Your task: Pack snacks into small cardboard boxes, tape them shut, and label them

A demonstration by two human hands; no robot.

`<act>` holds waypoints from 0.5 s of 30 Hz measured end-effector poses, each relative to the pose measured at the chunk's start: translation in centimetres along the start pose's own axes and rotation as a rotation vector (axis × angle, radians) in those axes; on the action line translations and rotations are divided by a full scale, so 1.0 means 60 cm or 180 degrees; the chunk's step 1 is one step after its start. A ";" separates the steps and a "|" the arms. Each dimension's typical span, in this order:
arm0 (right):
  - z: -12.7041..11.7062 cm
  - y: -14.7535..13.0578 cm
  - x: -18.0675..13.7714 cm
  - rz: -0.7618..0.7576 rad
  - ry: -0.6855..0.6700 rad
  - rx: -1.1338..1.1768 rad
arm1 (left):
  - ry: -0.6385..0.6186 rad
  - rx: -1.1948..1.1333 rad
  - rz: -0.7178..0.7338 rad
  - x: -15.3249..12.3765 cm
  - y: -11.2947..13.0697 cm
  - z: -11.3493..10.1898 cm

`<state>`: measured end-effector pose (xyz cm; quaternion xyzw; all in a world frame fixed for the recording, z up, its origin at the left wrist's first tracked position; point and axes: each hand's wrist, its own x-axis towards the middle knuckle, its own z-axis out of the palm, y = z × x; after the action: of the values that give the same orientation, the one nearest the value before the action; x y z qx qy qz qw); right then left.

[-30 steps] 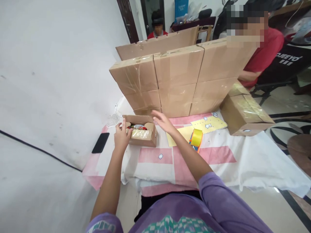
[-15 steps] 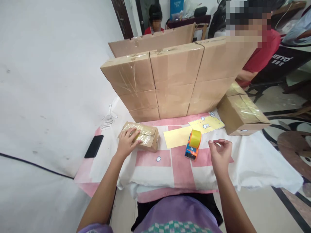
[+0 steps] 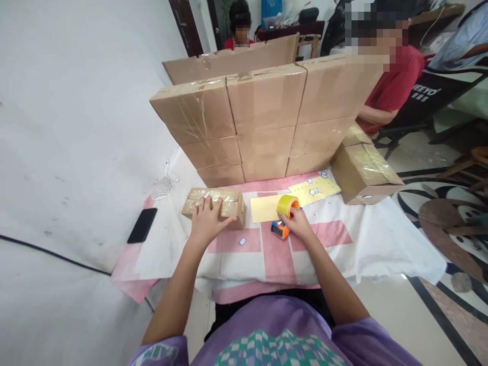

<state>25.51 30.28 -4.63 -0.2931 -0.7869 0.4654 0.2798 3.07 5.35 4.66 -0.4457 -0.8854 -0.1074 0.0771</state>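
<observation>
My left hand [image 3: 208,218] lies on a small brown cardboard box [image 3: 232,198], fingers spread over its taped top and thumb toward the right end. My right hand [image 3: 299,223] is closed around a tape dispenser [image 3: 281,230], an orange and blue one carrying a roll of yellowish tape [image 3: 286,204]. The fingertips of that hand are partly hidden behind the roll. Under and beside the dispenser is a plain yellow sheet of paper [image 3: 262,209]. A second yellow sheet [image 3: 324,190], dotted and with small white pieces on it, lies to its right.
Several joined cardboard boxes [image 3: 267,101] form a wall across the back of the table. Another taped box [image 3: 371,173] stands at the right. A black phone [image 3: 142,225] and a white perforated scoop [image 3: 163,188] lie at the left. A person in red [image 3: 400,86] sits beyond.
My right hand has moved left and taken hold of the tape dispenser, which is now turned. My left hand has shifted slightly on the box, its fingers more spread.
</observation>
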 end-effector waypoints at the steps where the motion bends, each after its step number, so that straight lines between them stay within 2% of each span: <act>1: 0.002 -0.004 -0.005 0.0020 0.0025 0.0049 | 0.0233 -0.0259 0.0014 -0.014 0.013 -0.001; 3: 0.009 -0.019 -0.026 -0.0006 0.0146 0.0211 | 0.0661 -0.0968 0.0096 -0.049 0.052 0.005; 5: 0.019 -0.043 -0.056 -0.0157 0.0266 0.0538 | 0.0744 -0.1786 0.0175 -0.087 0.104 0.020; 7: 0.030 -0.073 -0.087 -0.0539 0.0326 0.0795 | 0.0404 -0.2536 0.0192 -0.116 0.158 0.039; 9: 0.041 -0.099 -0.105 -0.1124 0.0325 0.0740 | 0.0019 -0.3073 0.0062 -0.133 0.201 0.054; 11: 0.048 -0.114 -0.109 -0.1695 0.0386 0.0499 | -0.0126 -0.3305 -0.0145 -0.141 0.228 0.057; 13: 0.050 -0.115 -0.100 -0.2130 0.0544 0.0258 | 0.0029 -0.3294 -0.0329 -0.146 0.242 0.042; 15: 0.044 -0.107 -0.086 -0.2439 0.0797 0.0021 | 0.0259 -0.3234 -0.0459 -0.151 0.248 0.013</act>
<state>25.79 22.52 -0.85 -0.0320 -0.7975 0.2906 0.5277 20.38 7.17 3.60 -0.3602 -0.7462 -0.5463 -0.1224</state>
